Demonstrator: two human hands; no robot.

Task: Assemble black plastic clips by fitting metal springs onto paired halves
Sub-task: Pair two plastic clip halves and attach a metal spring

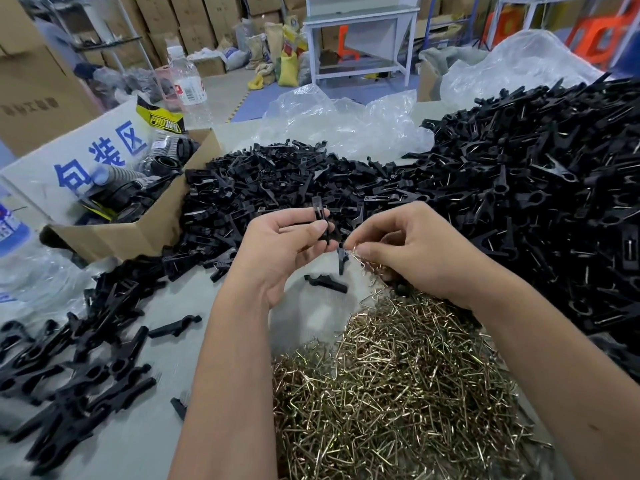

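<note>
The left hand [277, 247] grips paired black clip halves [320, 220] upright; the right hand [412, 247] pinches a metal spring [358, 257] beside them; a spring heap [398, 382] covers the grey table [304, 317]; stacked boxes [194, 26] stand behind.

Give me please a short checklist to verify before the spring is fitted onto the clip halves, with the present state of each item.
1. Left hand grips the paired black halves: ok.
2. Halves are properly aligned with each other: cannot tell, fingers cover the lower part.
3. Right hand pinches a metal spring: ok.
4. Only one spring is pinched: cannot tell, more wire hangs under the fingertips.
5. Spring already seated on the halves: not ok, it is beside them, apart.
6. Spring pile lies close under the hands: ok.
</note>
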